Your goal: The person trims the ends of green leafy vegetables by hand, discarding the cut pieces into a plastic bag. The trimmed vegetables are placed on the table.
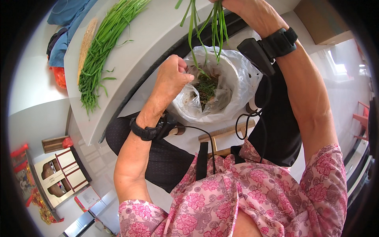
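Observation:
My right hand (241,6), cut off by the top edge of the view, grips several long green chives (217,29) whose leaves hang down over a bin. The bin (235,66) is lined with a clear plastic bag (248,97); green and brown plant scraps (205,89) lie inside. Over the bin's left rim is my left hand (174,72), fingers curled and thumb drawn in; nothing shows in it. A thick bundle of green chives (105,56) rests on the pale tabletop (145,50) to the left.
Beside the bundle lies a tan straw-like strip (86,50). Blue cloth (63,44) and a red plastic bag (59,77) sit beyond the table. A wooden stool bar (226,130) is between my knees. Black cables (211,142) hang from both wrist devices. A cardboard box (322,20) stands upper right.

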Demonstrator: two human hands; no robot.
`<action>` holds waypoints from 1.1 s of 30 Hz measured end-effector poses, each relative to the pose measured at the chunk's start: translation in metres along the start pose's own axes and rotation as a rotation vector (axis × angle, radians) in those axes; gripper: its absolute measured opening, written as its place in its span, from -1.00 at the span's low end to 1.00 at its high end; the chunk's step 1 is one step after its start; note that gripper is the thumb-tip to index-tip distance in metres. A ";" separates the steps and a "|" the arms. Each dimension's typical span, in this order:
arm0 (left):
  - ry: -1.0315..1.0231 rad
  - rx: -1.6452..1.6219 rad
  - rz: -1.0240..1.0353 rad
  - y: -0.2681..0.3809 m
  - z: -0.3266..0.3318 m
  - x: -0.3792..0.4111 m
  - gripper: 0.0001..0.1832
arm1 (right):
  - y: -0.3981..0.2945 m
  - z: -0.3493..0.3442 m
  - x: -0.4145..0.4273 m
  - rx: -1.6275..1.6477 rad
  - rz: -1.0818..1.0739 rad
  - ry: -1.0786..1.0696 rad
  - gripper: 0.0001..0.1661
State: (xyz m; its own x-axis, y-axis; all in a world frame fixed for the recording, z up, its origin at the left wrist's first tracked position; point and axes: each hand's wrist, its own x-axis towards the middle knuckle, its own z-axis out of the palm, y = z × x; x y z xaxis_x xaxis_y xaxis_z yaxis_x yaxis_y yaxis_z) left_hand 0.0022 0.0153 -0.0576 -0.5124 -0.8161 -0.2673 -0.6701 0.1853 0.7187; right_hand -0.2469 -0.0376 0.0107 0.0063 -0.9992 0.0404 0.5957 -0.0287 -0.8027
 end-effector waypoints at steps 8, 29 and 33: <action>-0.019 -0.445 0.338 0.014 0.006 0.015 -0.15 | 0.004 0.005 0.000 0.020 0.049 0.019 -0.80; -0.391 -1.182 0.047 0.024 -0.021 0.000 -0.64 | -0.047 -0.086 0.038 0.139 -0.017 0.122 -0.90; -0.431 -1.245 0.036 0.024 -0.022 0.000 -0.48 | -0.052 -0.092 0.039 0.122 -0.040 0.146 -0.90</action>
State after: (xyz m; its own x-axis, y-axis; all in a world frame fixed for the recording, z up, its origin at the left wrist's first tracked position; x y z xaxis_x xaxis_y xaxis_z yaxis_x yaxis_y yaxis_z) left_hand -0.0023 0.0074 -0.0257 -0.8035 -0.5397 -0.2510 0.1685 -0.6107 0.7737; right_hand -0.3519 -0.0778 -0.0008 -0.1308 -0.9912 -0.0225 0.6860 -0.0741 -0.7238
